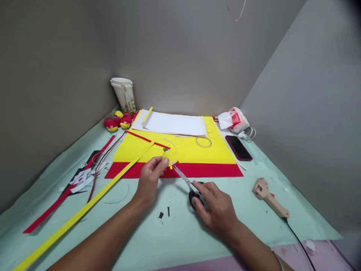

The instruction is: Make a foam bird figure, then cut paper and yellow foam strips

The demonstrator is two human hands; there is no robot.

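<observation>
Pinched in my left hand point(152, 175) is a small rounded yellow craft piece point(169, 155) with dark bits at its top and a little red at its lower edge. My right hand point(216, 205) grips the black handles of a pair of scissors point(184, 178). The blades point up and left, with their tips close to the lower right edge of the yellow piece; whether they touch it I cannot tell. Below the hands, small black scraps point(161, 215) lie on the pale green table cover point(135, 233).
Yellow sheets point(175, 148) lie over red ones point(211, 170), with white paper point(175, 123) on top. Long yellow strips point(107, 188) and red strips point(53, 210) stretch left. A glue gun point(269, 197), a phone point(238, 148), a tissue pack point(238, 119), white cups point(124, 94) and red-yellow crafts point(126, 121) stand around.
</observation>
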